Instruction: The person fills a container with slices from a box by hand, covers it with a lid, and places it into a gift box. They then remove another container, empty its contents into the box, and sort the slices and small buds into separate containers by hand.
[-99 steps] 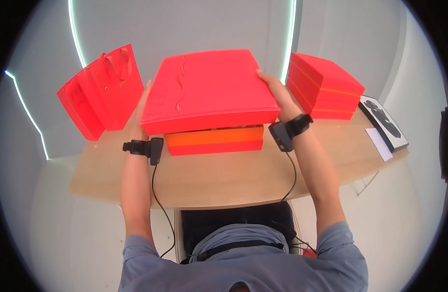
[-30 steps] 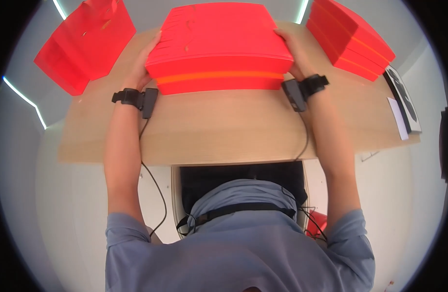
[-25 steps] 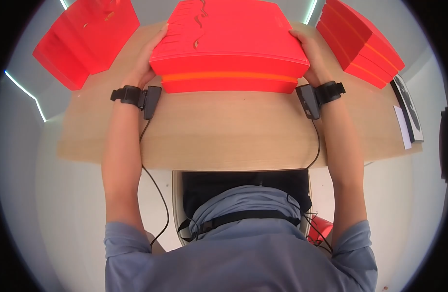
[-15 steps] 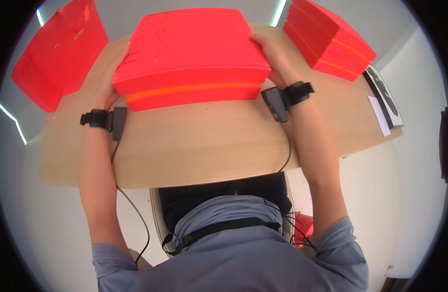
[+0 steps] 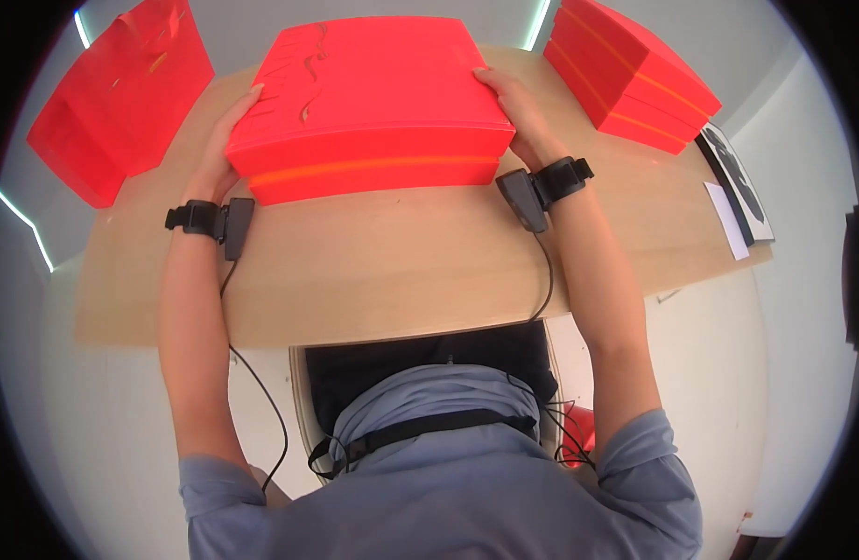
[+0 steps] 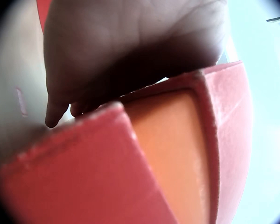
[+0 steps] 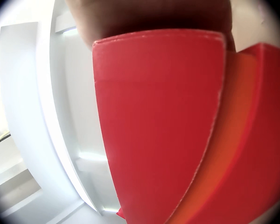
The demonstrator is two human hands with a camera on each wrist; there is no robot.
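A large red gift box lies in front of me in the head view, its red lid [image 5: 383, 75] set over the base [image 5: 373, 187]. A narrow orange band [image 5: 373, 170] runs between them along the front. My left hand [image 5: 219, 140] holds the left side, thumb at the lid's top edge; in the left wrist view its palm [image 6: 135, 32] leans over the box and the orange band [image 6: 172, 140] shows wide. On the opposite side my right hand [image 5: 523, 112] grips the lid, thumb on top. Its fingers are mostly hidden behind the lid in the right wrist view.
Red paper gift bags [image 5: 121, 93] stand at the table's left. Stacked red boxes [image 5: 635, 75] are at the back right, beside a flat black-and-white box [image 5: 733, 182] and a white card [image 5: 725, 219]. Wrist camera cables hang over the wooden table [image 5: 392, 280].
The lid was raised and tilted over the base 3.3 seconds ago; now it sits lower, with only a narrow orange band at the front. Both hands stay at its sides.
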